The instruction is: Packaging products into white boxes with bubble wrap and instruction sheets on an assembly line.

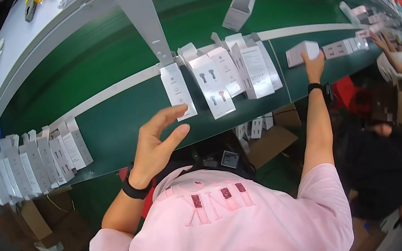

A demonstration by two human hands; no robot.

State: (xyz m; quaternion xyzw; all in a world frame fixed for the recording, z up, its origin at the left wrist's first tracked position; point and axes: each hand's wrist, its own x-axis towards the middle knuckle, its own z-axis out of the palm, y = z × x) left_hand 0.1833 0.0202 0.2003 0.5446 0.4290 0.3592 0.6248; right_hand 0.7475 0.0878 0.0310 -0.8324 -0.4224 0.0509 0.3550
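Observation:
My left hand (157, 142) is raised at the front edge of the green bench, thumb and fingers apart. Its fingertips reach the lower end of a slim white box (177, 89) with small printed icons; whether they touch it I cannot tell. On the right, my right hand (314, 65) grips a white carton (297, 54) lying on the bench. Between my hands stand several white boxes with loose top flaps, one a box printed with earbuds (213, 86), another a box with text on its side (256, 71).
A row of open white boxes (31, 159) lines the bench's left end. An empty open box (242, 4) lies at the back. More cartons (339, 48) sit beyond my right hand, near a co-worker's arms (390, 51). A grey post (140, 18) rises mid-bench; a cardboard box (271, 146) is below.

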